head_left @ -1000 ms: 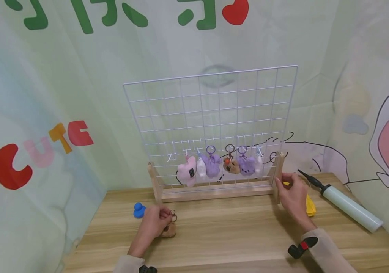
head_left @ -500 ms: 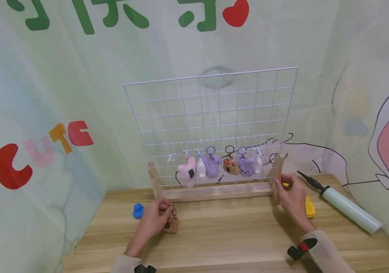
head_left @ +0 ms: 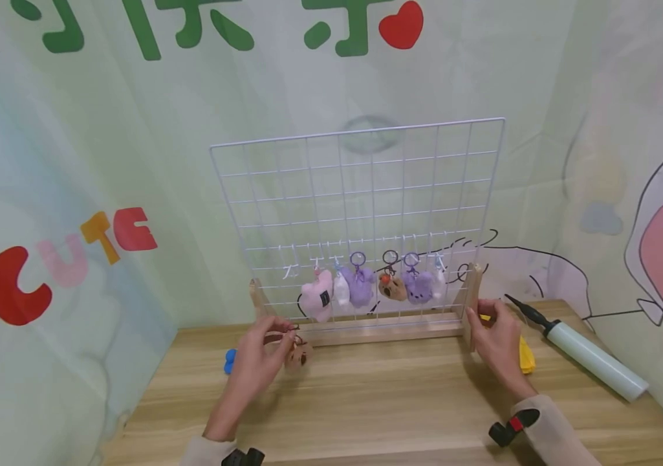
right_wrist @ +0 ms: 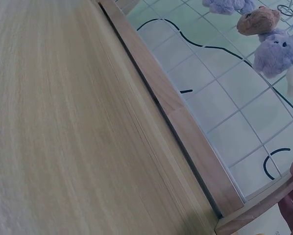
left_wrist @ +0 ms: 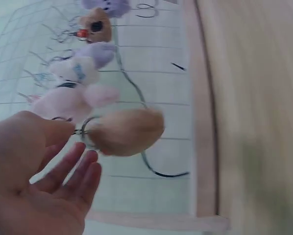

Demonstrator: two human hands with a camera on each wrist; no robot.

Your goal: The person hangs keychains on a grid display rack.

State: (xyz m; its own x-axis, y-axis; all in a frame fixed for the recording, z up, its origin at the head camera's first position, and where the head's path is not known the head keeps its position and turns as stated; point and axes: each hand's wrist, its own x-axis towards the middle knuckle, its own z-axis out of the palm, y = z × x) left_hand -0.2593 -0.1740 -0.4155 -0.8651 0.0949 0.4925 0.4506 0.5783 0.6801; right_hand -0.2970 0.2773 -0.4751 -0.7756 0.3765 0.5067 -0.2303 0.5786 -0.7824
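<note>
My left hand (head_left: 258, 356) pinches the ring of a brown plush keychain (left_wrist: 129, 132) between thumb and forefinger. The plush hangs clear of the tabletop, in front of the left end of the display rack. In the left wrist view the other fingers are loosely bent below the ring. My right hand (head_left: 497, 330) grips the wooden side post (head_left: 473, 301) at the rack's right end. Several plush keychains hang in a row from hooks on the white wire grid (head_left: 360, 194): a pink one (head_left: 316, 296), a purple one (head_left: 359, 287), and a brown one (head_left: 392, 287) among them.
On the wooden table (head_left: 378, 401), a blue toy (head_left: 229, 361) sits partly behind my left hand. A yellow item (head_left: 526, 356) lies behind my right hand, and a hand pump (head_left: 593, 359) lies at the right. An unused-looking hook pair (head_left: 290, 268) hangs at the grid's left.
My left hand has lifted the brown plush keychain off the table and moved it up toward the rack's left end. The right hand stays on the post.
</note>
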